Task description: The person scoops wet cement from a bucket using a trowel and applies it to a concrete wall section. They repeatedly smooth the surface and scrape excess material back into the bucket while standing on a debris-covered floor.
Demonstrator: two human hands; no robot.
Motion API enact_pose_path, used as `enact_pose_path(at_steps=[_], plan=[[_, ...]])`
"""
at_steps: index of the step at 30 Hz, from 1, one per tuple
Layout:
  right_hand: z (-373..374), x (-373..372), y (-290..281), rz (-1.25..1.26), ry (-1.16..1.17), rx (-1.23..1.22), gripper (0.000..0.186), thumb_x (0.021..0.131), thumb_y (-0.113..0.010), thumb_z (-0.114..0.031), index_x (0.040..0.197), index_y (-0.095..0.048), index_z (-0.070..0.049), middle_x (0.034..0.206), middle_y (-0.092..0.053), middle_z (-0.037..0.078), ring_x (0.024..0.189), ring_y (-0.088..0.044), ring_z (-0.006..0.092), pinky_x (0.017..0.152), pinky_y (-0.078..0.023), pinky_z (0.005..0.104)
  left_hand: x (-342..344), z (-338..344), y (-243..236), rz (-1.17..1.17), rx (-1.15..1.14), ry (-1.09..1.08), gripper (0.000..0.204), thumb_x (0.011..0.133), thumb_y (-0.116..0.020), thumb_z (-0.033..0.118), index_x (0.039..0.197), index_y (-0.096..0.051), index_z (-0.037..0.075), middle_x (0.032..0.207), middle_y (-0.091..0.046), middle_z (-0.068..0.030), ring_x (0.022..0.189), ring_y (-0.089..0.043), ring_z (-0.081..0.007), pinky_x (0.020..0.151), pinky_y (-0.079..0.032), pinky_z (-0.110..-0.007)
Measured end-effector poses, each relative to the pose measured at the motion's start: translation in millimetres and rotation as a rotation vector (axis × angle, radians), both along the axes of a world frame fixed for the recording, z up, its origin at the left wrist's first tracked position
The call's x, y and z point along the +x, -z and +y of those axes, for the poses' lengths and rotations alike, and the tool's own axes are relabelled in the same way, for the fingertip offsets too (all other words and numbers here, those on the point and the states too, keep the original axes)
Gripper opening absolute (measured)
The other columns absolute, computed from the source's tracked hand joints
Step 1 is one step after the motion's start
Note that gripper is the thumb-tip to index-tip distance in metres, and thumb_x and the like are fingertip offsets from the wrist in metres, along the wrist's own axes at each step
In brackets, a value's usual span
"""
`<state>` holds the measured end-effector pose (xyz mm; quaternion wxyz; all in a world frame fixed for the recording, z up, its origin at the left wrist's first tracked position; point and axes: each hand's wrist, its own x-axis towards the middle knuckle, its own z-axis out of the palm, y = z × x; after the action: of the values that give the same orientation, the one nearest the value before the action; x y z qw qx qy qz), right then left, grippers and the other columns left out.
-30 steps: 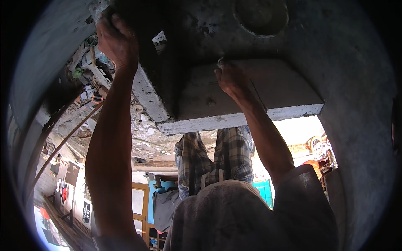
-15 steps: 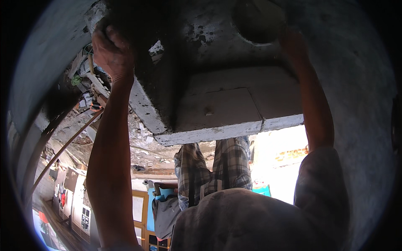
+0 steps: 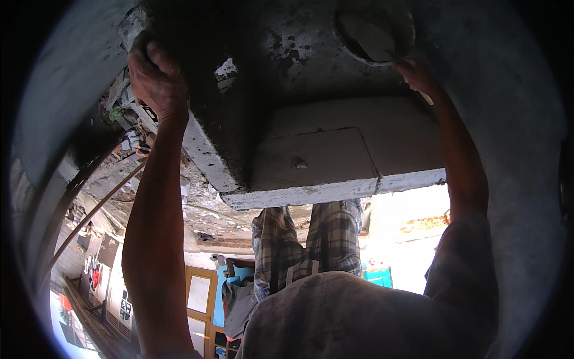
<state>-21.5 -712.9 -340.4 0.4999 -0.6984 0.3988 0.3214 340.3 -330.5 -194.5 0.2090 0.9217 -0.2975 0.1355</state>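
High on the left, my left hand (image 3: 158, 84) is closed with bent fingers around the rough edge of a concrete wall (image 3: 203, 143). What lies under its fingertips is hidden. At the upper right my right hand (image 3: 414, 73) grips a trowel whose pale handle end (image 3: 426, 97) sticks out below the palm. The trowel points into a round container (image 3: 412, 36) on the grey surface. Inside, its blade is hard to tell apart from the grey material in shadow.
A concrete ledge (image 3: 335, 190) with a whitish front edge runs across in front of my body. Grey plastered walls (image 3: 514, 149) rise at both sides. Rubble (image 3: 128, 140) lies beyond the left edge, near a long thin pole (image 3: 95, 209). Below are a yellow-framed door (image 3: 200, 293) and grey cloth (image 3: 236, 308).
My right hand, blurred and dark before, now shows clearly at the container's rim with the pale handle visible. The container has shifted slightly right in view. My left hand keeps its hold.
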Motion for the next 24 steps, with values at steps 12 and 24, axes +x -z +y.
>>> enact_pose_path(at_steps=[12,24], plan=[[72.0,-19.4,-154.6,-0.257,0.619,-0.039,0.034,0.099,-0.055,-0.040,0.105,-0.066,-0.009,0.079,-0.056,0.003,0.064,-0.055,0.0133,0.060,-0.043,0.0313,-5.6,-7.3,-3.9,0.021,0.022,-0.047,0.035,0.103,-0.047,0.029,0.120,-0.062,0.002,0.109,-0.068,-0.0219,0.099,-0.066,-0.0422,0.084,-0.051,-0.050],[257.1,27.6,-206.7,-0.237,-0.215,-0.203,0.034,0.097,-0.063,-0.029,0.118,-0.067,-0.002,0.108,-0.071,0.020,0.099,-0.069,0.0390,0.086,-0.056,0.0453,-3.0,-6.9,-3.9,0.072,-0.074,-0.015,0.036,0.103,-0.049,0.029,0.122,-0.063,0.002,0.114,-0.068,-0.0218,0.104,-0.065,-0.0418,0.089,-0.050,-0.049]])
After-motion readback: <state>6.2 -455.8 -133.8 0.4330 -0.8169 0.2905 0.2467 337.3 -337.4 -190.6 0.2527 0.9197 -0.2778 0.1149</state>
